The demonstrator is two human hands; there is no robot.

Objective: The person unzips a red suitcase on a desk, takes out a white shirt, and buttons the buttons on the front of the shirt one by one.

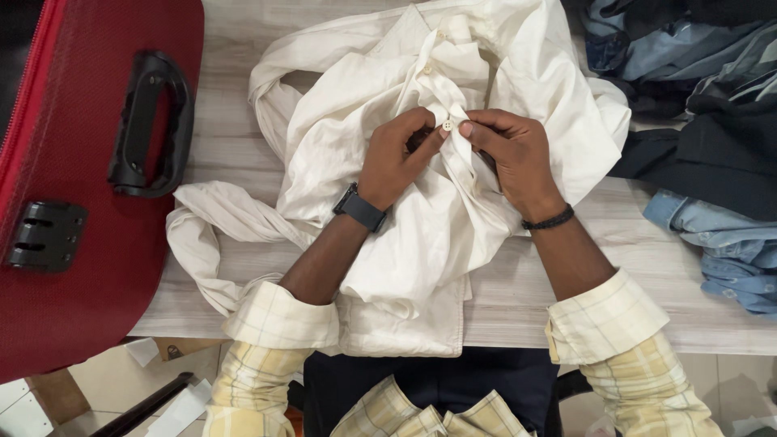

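1. A crumpled white shirt (421, 202) lies on a pale wood-grain table (566, 299), its lower edge hanging over the near rim of the table toward the person.
2. The left hand (396, 158) rests on the middle of the shirt, fingers curled and pressed together, thumb and forefinger pinching the front strip of cloth right at a small white button (447, 125).
3. The right hand (510, 158) sits just beside the left hand on the shirt, its thumb tip touching the cloth next to the button and its other fingers bent under a fold, gripping the fabric.
4. A dark watch (360, 209) is on the left wrist, and a dark braided band (549, 218) is on the right wrist; both lie over the shirt.
5. Both forearms come out of rolled-up cuffs of a pale yellow checked shirt (279, 316), which sit at the near edge of the white shirt.
6. One sleeve of the white shirt trails off to its left side, ending near a red suitcase (73, 243).
7. The suitcase has a black handle (150, 121) and a black lock block (44, 235), both well apart from the white shirt.
8. A pile of blue and dark clothes (704, 121) lies to the right of the white shirt, close to its edge.
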